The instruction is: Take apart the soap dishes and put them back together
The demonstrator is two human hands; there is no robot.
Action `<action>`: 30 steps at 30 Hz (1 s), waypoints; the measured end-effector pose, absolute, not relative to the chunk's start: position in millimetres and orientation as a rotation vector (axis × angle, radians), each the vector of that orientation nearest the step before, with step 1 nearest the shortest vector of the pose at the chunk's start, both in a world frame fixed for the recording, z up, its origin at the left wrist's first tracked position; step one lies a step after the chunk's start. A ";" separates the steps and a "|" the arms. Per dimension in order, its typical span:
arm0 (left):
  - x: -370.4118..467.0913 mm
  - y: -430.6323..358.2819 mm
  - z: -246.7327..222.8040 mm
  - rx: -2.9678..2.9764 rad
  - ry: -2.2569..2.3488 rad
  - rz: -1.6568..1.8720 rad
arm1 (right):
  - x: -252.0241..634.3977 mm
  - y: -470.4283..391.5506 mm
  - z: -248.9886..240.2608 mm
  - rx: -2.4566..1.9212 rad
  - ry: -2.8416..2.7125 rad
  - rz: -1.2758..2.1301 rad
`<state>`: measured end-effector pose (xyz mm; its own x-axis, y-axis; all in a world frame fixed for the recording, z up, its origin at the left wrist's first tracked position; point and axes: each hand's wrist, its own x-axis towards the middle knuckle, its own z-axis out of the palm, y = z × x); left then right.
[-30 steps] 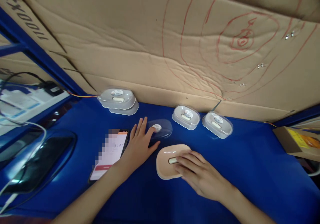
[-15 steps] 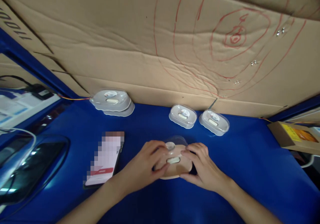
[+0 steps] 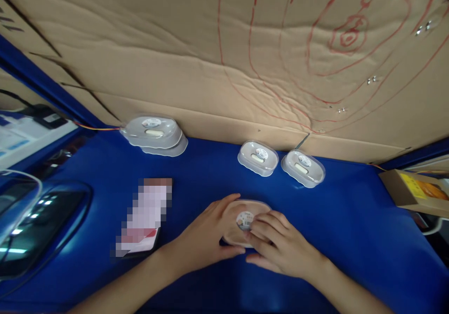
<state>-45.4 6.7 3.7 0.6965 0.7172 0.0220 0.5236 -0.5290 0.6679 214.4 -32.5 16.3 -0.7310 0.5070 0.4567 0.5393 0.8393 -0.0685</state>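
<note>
On the blue table surface in front of me lies an oval beige container (image 3: pixel 230 235) with a clear plastic cover (image 3: pixel 261 205) over it. A round printed label (image 3: pixel 244 221) sits on the cover. My left hand (image 3: pixel 203 230) clasps the container's left side, its thumb along the near edge and its fingers round the far edge. Across the right part of the cover lies my right hand (image 3: pixel 286 244), its fingers bent and touching it beside the label. The fingers hide the container's right end.
Grey lidded containers (image 3: pixel 257 158) stand along the cardboard wall (image 3: pixel 164 42), some stacked at the left (image 3: pixel 154 138). A phone (image 3: pixel 149 220) lies left of my hands. Farther left is a dark glossy device (image 3: pixel 38 230) with a cable. A small cardboard box (image 3: pixel 393 187) stands at the right.
The clear cover, raised behind the container before, now lies down over it. My right hand has moved left onto the cover, and my left hand now wraps the side. The view has shifted slightly.
</note>
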 end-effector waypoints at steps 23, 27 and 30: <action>-46.6 8.7 15.6 1.941 0.736 0.654 | 232.7 -27.3 12.5 -0.781 -2.419 0.031; -51.4 16.1 9.0 2.132 0.931 0.700 | 229.3 -25.0 19.7 -0.965 -2.505 -0.104; -60.1 27.7 6.3 2.177 1.208 0.704 | 230.2 -22.9 20.6 -1.043 -2.517 -0.038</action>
<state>-60.1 27.7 6.3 0.4593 0.8703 0.1780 0.5838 -0.4468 0.6779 230.2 -22.9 20.6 -0.6336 0.6714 0.3844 0.6828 0.7189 -0.1304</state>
